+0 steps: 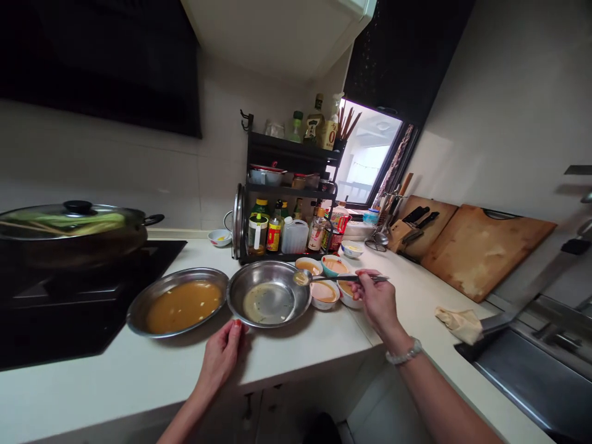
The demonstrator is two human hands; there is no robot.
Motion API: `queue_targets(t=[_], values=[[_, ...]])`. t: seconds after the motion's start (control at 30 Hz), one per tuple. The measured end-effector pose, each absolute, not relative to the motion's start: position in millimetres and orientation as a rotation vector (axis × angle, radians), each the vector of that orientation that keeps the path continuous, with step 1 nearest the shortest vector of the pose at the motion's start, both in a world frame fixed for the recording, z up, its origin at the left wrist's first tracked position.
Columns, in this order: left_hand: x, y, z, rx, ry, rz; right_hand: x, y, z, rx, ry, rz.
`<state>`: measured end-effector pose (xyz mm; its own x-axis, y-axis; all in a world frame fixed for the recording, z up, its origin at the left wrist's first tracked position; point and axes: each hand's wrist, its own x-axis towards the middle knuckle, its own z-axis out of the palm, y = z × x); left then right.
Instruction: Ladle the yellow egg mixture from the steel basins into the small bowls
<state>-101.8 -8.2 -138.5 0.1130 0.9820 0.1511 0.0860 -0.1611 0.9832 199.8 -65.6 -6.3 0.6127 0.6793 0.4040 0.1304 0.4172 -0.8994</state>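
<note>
My right hand is closed around the dark handle of a metal spoon. Some brownish liquid shows in its bowl, which is over the right rim of a shallow metal basin. A little pale liquid with small bits lies at the bottom of that basin. At the basin's front left edge, my left hand has curled fingers and its thumb at the rim. Several small bowls of orange-brown liquid stand to the right, one partly hidden behind my right hand. To the left, another metal basin holds brown liquid with pale pieces.
A lidded pan sits on the black stove at left. Behind the basins, a black rack carries bottles and jars. Along the right wall are a knife block, a cutting board and a sink with a cloth.
</note>
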Motion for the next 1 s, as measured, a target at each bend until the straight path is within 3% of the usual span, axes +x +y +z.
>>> queue_targets(t=[0.33,0.63,1.0], values=[[-102.7,-8.4,-143.2,1.434,1.095,1.178,174.8,-97.9,-33.1,-0.948,-1.701,0.061],[-105.7,-11.6,-136.4,1.339,0.972,1.186,246.9,-125.4,-29.1,-1.446,-1.222,-0.207],[-105.1,-12.6,-131.7,1.189,0.877,1.168,277.4,-120.1,-48.9,-1.41,-0.855,-0.009]])
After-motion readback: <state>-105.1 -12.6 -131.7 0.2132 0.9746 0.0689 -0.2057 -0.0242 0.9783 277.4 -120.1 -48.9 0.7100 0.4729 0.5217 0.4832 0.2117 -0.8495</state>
